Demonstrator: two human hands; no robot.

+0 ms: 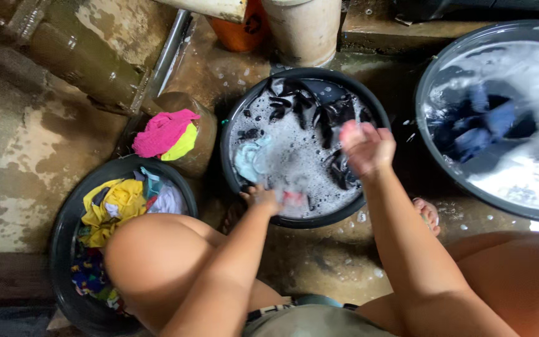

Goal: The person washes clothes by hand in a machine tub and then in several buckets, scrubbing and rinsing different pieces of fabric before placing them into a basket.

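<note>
Orange container [239,30] w/ dark round mark at top. L hand [262,198] clamps small pale-red cloth [293,200] in sudsy black basin [232,163]; R hand [367,147] loosely curled, holding nothing.

head camera, looking straight down, close

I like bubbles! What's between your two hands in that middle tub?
In the head view, soapy foam and dark wet clothes lie between the left hand and right hand.

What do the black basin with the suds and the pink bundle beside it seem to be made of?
The black basin looks like moulded plastic: a smooth, slightly glossy rim of even thickness. The pink bundle looks like soft woven or knitted cloth, matt, crumpled into folds; the exact fibre cannot be told.
</note>
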